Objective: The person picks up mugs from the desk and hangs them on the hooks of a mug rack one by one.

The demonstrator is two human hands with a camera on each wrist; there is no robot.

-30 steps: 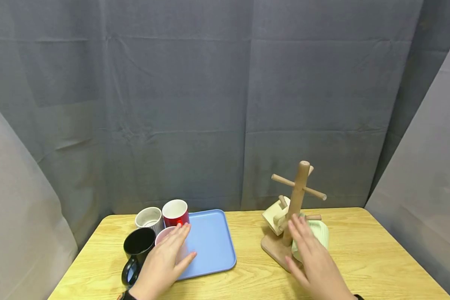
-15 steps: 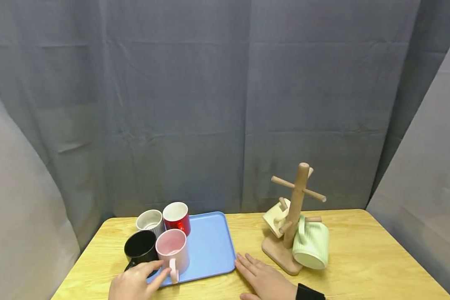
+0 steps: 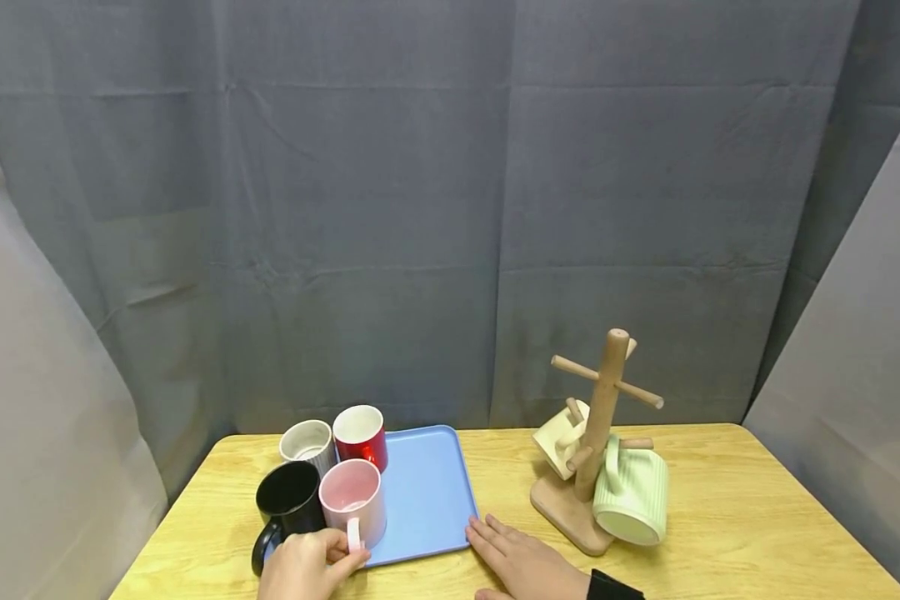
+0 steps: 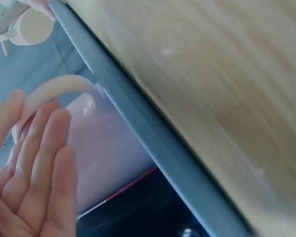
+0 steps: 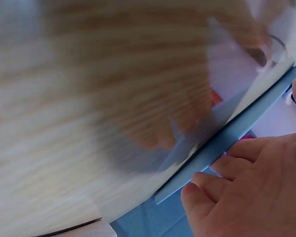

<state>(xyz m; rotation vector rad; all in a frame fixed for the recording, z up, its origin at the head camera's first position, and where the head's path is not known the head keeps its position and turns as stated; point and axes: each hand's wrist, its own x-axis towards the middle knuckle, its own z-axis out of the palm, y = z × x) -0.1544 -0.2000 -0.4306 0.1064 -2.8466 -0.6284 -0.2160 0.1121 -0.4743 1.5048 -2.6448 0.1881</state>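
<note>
My left hand (image 3: 303,567) pinches the handle of the pink mug (image 3: 371,512), thumb on one side and fingertips on the other. The left wrist view shows the index finger inside the loop of the handle (image 4: 63,86). The mug stands upright at the front left of the blue tray (image 3: 427,492), its handle toward me. Palm down, my right hand (image 3: 528,562) lies at the tray's front right corner, its straight fingertips right at the rim (image 5: 227,138). Against the pink mug's left side stands a black mug (image 3: 292,508).
Behind these stand a grey-white ribbed mug (image 3: 318,454) and a red mug (image 3: 367,450). To the right rises a wooden mug tree (image 3: 603,400) with several pegs. A cream mug (image 3: 551,446) and a pale green mug (image 3: 637,500) hang low on it. A grey curtain backs the table.
Both hands have come down from above the mugs and the stand. My left hand has moved right onto the pink mug's handle; my right hand has gone left to the tray's corner and stayed.
</note>
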